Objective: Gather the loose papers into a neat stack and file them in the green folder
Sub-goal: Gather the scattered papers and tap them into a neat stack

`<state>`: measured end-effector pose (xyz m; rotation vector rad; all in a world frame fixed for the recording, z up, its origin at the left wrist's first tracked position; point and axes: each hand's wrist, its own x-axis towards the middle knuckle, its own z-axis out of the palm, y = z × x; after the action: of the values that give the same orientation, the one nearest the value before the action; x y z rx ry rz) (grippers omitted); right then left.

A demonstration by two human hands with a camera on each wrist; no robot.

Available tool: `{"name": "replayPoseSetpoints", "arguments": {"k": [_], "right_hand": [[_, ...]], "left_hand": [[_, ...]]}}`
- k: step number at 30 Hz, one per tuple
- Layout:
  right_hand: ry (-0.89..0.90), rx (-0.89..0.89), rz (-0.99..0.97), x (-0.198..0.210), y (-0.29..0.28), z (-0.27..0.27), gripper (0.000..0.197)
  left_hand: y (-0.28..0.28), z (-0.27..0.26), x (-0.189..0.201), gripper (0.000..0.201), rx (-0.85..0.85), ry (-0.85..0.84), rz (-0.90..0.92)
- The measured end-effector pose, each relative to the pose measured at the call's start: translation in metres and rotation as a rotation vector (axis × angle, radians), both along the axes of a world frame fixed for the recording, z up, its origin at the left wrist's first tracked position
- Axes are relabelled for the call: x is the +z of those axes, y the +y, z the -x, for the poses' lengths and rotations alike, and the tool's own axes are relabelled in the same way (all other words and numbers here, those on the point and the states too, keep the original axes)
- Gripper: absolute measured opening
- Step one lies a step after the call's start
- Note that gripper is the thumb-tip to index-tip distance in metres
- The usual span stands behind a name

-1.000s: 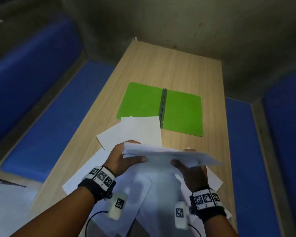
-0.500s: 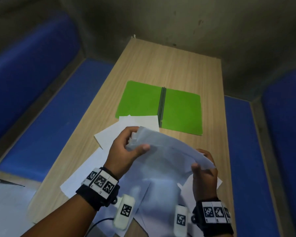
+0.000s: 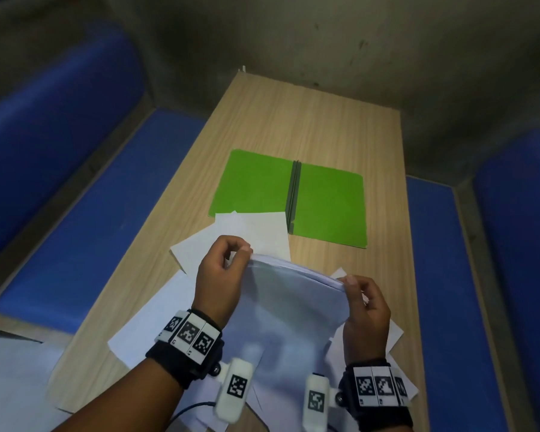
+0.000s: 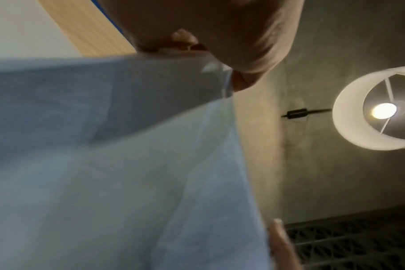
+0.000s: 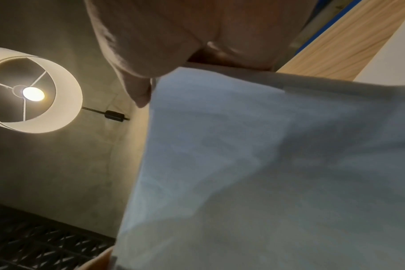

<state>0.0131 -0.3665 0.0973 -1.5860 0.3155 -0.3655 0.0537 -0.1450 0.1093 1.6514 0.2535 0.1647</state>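
A sheaf of white papers (image 3: pixel 290 304) stands nearly upright over the near part of the wooden table (image 3: pixel 309 120). My left hand (image 3: pixel 231 260) pinches its top left corner and my right hand (image 3: pixel 356 291) pinches its top right corner. Both wrist views show the papers (image 4: pixel 127 164) (image 5: pixel 266 164) close up, held under the curled fingers. The green folder (image 3: pixel 328 207) lies open and flat beyond the hands. More loose white sheets (image 3: pixel 253 232) lie on the table beneath and beside the held sheaf, one overlapping the folder's near left edge.
Blue bench cushions (image 3: pixel 85 219) run along both long sides of the table. A grey wall closes the far end. A lit lamp with a white shade (image 4: pixel 377 109) hangs overhead. Bare wood lies beyond the folder.
The held sheaf has turned from lying flat between my hands to standing nearly upright. Both hands moved up to pinch its top corners.
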Motion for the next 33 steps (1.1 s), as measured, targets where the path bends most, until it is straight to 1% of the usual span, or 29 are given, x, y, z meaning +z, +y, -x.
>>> {"name": "replayPoseSetpoints", "arguments": {"k": [1, 2, 3, 5, 6, 7, 8, 9, 10, 11, 13, 14, 15, 16, 17, 18, 19, 20, 21, 22, 23, 24, 25, 26, 29, 33], "right_hand": [[-0.008, 0.01, -0.015, 0.0, 0.0, 0.0, 0.064], [-0.009, 0.027, -0.026, -0.002, -0.001, -0.001, 0.071], [-0.005, 0.059, -0.031, -0.005, -0.003, -0.002, 0.077], [0.024, 0.157, -0.028, -0.017, -0.01, -0.002, 0.087], [0.05, 0.206, -0.043, -0.026, -0.013, 0.0, 0.091], [0.099, 0.247, -0.067, -0.035, -0.017, 0.001, 0.095], [0.138, 0.272, -0.066, -0.038, -0.02, 0.003, 0.098], [0.186, 0.3, -0.024, -0.043, -0.022, 0.004, 0.095], [0.217, 0.322, 0.043, -0.043, -0.021, 0.003, 0.086], [0.238, 0.31, 0.119, -0.045, -0.019, 0.001, 0.075], [0.245, 0.25, 0.154, -0.044, -0.014, -0.004, 0.066], [0.231, 0.222, 0.146, -0.041, -0.012, -0.007, 0.061], [0.202, 0.193, 0.177, -0.037, -0.01, -0.008, 0.052], [0.168, 0.173, 0.225, -0.031, -0.009, -0.008, 0.037], [0.137, 0.125, 0.296, -0.018, -0.006, -0.009, 0.023], [0.109, 0.076, 0.33, -0.009, -0.006, -0.008, 0.016], [0.08, 0.072, 0.314, -0.004, -0.005, -0.007, 0.018], [0.07, 0.066, 0.301, 0.003, -0.002, -0.005, 0.028], [0.085, 0.064, 0.277, 0.003, 0.002, -0.004, 0.035], [0.128, 0.073, 0.232, -0.003, 0.003, -0.002, 0.025], [0.168, 0.041, 0.21, -0.011, 0.005, -0.001, 0.009], [0.183, 0.023, 0.195, -0.026, 0.004, 0.0, 0.032], [0.211, 0.013, 0.191, -0.038, 0.007, 0.002, 0.051], [0.243, 0.016, 0.168, -0.05, 0.007, 0.004, 0.057], [0.32, -0.003, 0.156, -0.059, 0.016, 0.004, 0.055], [0.362, -0.094, 0.162, -0.065, 0.013, 0.003, 0.062]], "left_hand": [[0.003, 0.003, -0.005, 0.018, -0.033, -0.004, 0.008], [0.006, 0.006, -0.011, 0.03, -0.069, -0.009, 0.024], [0.009, 0.009, -0.017, 0.047, -0.105, -0.014, 0.057], [0.017, 0.014, -0.033, 0.089, -0.189, -0.006, 0.127], [0.02, 0.017, -0.041, 0.105, -0.243, 0.006, 0.15], [0.023, 0.018, -0.048, 0.113, -0.287, 0.042, 0.165], [0.025, 0.019, -0.053, 0.115, -0.321, 0.095, 0.178], [0.026, 0.019, -0.059, 0.113, -0.339, 0.148, 0.153], [0.026, 0.019, -0.065, 0.108, -0.347, 0.193, 0.088], [0.024, 0.02, -0.067, 0.097, -0.356, 0.229, -0.003], [0.021, 0.02, -0.069, 0.072, -0.349, 0.274, -0.113], [0.019, 0.021, -0.063, 0.069, -0.336, 0.303, -0.126], [0.015, 0.021, -0.055, 0.066, -0.327, 0.319, -0.128], [0.014, 0.019, -0.046, 0.059, -0.308, 0.278, -0.138], [0.012, 0.015, -0.037, 0.045, -0.313, 0.209, -0.15], [0.01, 0.012, -0.028, 0.035, -0.313, 0.138, -0.173], [0.008, 0.008, -0.023, 0.033, -0.288, 0.08, -0.196], [0.004, 0.007, -0.019, 0.031, -0.273, 0.027, -0.207], [0.002, 0.007, -0.018, 0.03, -0.275, 0.009, -0.203], [0.0, 0.007, -0.023, 0.03, -0.27, 0.023, -0.193], [-0.002, 0.008, -0.029, 0.032, -0.27, 0.056, -0.163], [-0.002, 0.01, -0.034, 0.035, -0.274, 0.095, -0.136], [-0.001, 0.012, -0.043, 0.037, -0.264, 0.139, -0.114], [0.001, 0.015, -0.051, 0.038, -0.252, 0.184, -0.086], [0.003, 0.013, -0.067, 0.038, -0.237, 0.272, -0.029], [-0.001, 0.011, -0.061, 0.038, -0.25, 0.26, -0.038]]}}
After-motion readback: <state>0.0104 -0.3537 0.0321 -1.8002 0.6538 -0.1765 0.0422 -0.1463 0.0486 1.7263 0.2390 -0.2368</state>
